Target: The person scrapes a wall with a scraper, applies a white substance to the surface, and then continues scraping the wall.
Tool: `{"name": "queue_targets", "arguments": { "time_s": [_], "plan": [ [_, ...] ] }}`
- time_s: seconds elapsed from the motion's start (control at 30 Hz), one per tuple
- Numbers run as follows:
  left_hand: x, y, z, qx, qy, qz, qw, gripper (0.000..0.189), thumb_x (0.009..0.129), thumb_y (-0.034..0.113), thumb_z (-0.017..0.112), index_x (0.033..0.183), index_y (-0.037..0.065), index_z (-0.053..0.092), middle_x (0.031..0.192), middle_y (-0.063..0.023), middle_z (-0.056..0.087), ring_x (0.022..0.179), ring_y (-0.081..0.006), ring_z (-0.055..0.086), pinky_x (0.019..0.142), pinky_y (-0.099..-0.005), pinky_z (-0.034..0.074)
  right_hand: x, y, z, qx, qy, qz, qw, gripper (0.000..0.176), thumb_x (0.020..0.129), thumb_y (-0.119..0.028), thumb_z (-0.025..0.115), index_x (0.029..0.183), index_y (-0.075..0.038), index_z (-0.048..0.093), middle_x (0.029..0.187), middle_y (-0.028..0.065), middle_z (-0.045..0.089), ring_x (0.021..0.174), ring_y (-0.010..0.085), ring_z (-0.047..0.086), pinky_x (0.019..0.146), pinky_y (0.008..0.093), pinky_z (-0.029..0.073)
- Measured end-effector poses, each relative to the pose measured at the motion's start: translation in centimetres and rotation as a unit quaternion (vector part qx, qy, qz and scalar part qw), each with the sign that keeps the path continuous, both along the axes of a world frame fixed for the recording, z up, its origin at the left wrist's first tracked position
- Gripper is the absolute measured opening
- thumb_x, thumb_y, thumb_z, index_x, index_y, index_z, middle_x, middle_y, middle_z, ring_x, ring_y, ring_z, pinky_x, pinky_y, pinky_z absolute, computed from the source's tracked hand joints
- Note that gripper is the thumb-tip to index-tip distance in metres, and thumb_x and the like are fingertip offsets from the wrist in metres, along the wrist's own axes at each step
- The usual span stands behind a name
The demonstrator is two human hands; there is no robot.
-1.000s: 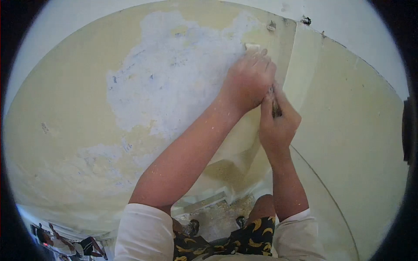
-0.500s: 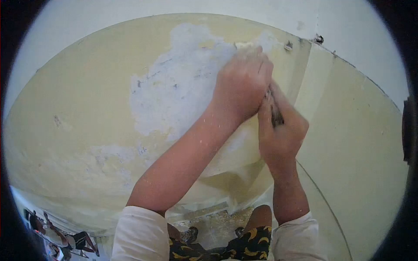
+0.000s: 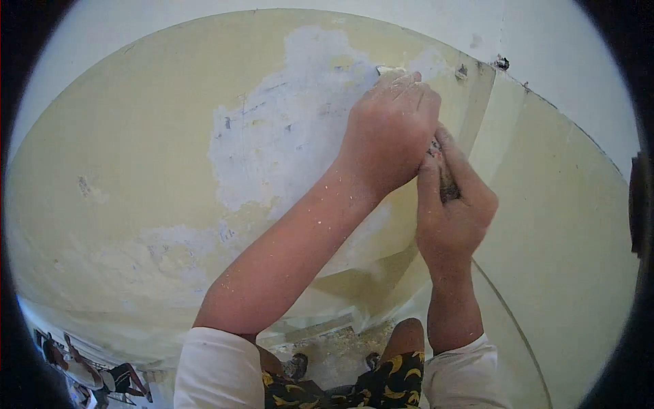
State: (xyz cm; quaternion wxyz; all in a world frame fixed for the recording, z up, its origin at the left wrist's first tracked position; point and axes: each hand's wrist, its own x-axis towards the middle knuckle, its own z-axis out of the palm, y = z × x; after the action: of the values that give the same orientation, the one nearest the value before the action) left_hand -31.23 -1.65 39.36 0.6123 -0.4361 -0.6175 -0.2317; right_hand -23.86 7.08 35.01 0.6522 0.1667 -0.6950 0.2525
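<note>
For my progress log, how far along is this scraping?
The large pale patch looks scraped already. The left hand and right hand grip a scraper near its upper right edge. The yellow coating around it seems left to do, so probably partway.

The left hand (image 3: 393, 133) is closed and palm-down at the end of the extended left forearm (image 3: 293, 252), directly above the curled right hand (image 3: 453, 204).

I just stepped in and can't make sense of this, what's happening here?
A person is holding a scraper-like tool against a yellowish wall. The left hand is up near its blade, the right hand around its handle. Beside them, a large pale patch shows where the yellow surface is missing.
</note>
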Motion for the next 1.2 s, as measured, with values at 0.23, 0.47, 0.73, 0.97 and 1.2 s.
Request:
{"name": "queue_targets", "arguments": {
  "time_s": [0.23, 0.47, 0.73, 0.97, 1.2],
  "plan": [
    [-1.0, 0.4, 1.5, 0.016, 0.053, -0.006, 0.998, 0.018, 0.072, 0.01, 0.057, 0.087, 0.002, 0.059, 0.093, -0.0183, 0.063, 0.091, -0.0336, 0.06, 0.081, -0.0391, 0.049, 0.3, -0.7, 1.8, -0.074, -0.068, 0.009, 0.995, 0.032, 0.084, -0.007, 0.057, 0.114, 0.004, 0.058, 0.093, 0.0203, 0.067, 0.084, 0.0136, 0.063, 0.075, 0.0284, 0.049],
    [-1.9, 1.0, 1.5, 0.033, 0.115, -0.042, 0.992, 0.015, 0.069, 0.012, 0.055, 0.081, 0.002, 0.053, 0.079, -0.0181, 0.058, 0.078, -0.0356, 0.059, 0.07, -0.0415, 0.048, -0.1, -0.2, 0.8, -0.037, -0.07, -0.014, 0.997, 0.031, 0.084, -0.007, 0.058, 0.114, 0.004, 0.059, 0.097, 0.0191, 0.066, 0.091, 0.017, 0.063, 0.08, 0.0281, 0.048],
    [0.0, 0.9, 0.9, 0.013, 0.035, -0.02, 0.999, 0.016, 0.07, 0.012, 0.055, 0.083, 0.002, 0.055, 0.084, -0.017, 0.061, 0.083, -0.034, 0.06, 0.074, -0.0402, 0.049, 1.4, -0.1, 1.2, -0.051, -0.08, -0.007, 0.995, 0.032, 0.082, -0.005, 0.058, 0.114, 0.002, 0.06, 0.095, 0.0188, 0.067, 0.085, 0.0152, 0.064, 0.076, 0.0275, 0.048],
    [-1.0, 0.9, 0.3, 0.028, 0.081, -0.011, 0.996, 0.017, 0.071, 0.012, 0.056, 0.085, 0.002, 0.056, 0.091, -0.0177, 0.063, 0.09, -0.033, 0.061, 0.078, -0.0394, 0.049, -0.1, 0.0, 0.1, -0.03, -0.023, -0.004, 0.999, 0.033, 0.078, -0.007, 0.062, 0.11, 0.002, 0.061, 0.076, 0.0209, 0.063, 0.063, 0.0277, 0.063, 0.06, 0.0337, 0.048],
    [-1.6, 1.5, 0.5, 0.051, 0.094, -0.025, 0.994, 0.014, 0.07, 0.011, 0.056, 0.081, 0.003, 0.053, 0.087, -0.018, 0.062, 0.087, -0.0342, 0.06, 0.076, -0.0395, 0.049, -0.2, 0.4, 0.8, -0.019, -0.04, -0.028, 0.999, 0.032, 0.082, -0.007, 0.058, 0.112, 0.003, 0.06, 0.086, 0.0203, 0.065, 0.075, 0.021, 0.064, 0.069, 0.03, 0.049]
  ]
}}
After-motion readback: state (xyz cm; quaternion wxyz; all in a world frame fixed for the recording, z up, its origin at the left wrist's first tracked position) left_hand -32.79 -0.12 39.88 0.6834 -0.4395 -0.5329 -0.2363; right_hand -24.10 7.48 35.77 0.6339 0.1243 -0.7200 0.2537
